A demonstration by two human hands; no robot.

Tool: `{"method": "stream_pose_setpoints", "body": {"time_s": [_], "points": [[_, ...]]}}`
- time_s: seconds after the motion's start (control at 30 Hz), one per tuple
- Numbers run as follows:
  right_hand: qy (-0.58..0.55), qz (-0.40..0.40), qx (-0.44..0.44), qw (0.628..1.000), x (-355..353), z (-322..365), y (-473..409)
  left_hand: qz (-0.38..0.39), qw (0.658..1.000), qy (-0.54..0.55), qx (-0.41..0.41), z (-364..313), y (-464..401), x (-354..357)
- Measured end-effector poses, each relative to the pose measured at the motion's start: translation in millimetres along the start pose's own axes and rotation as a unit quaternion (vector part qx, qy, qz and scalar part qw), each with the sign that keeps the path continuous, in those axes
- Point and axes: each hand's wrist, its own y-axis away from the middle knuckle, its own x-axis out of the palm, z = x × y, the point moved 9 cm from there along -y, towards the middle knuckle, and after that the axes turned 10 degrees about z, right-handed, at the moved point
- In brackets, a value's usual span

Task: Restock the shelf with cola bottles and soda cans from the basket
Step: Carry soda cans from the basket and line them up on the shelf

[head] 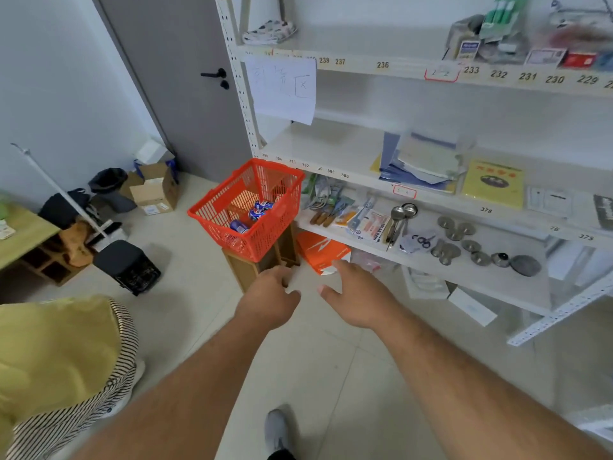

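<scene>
1. The red basket [247, 207] sits on a brown wooden stand [262, 263] beside the white shelf [365, 151]; blue soda cans [260, 209] lie inside it
2. Left hand [270, 298] reaches out, fingers loosely curled, empty; right hand [356, 295] spread, holding nothing

1. your left hand [269, 295] and right hand [356, 295] reach forward, holding nothing.
2. ahead, the red basket [212, 212] sits on a brown stand [243, 272] beside the white shelf [335, 151].
3. blue cans [260, 209] lie inside the basket.
</scene>
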Motion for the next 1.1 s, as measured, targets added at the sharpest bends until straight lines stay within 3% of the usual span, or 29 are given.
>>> {"method": "stream_pose_setpoints", "body": {"time_s": [0.47,1.1], "points": [[0.020,0.023,0.004,1.000,-21.9,105.0,-203.9,0.003,0.997,0.072,0.006,86.9,-183.8,-130.4],[-0.016,0.073,-0.024,0.997,-86.9,96.9,-443.7,0.027,0.986,0.122,-0.110,92.0,-370.2,-185.4]]}}
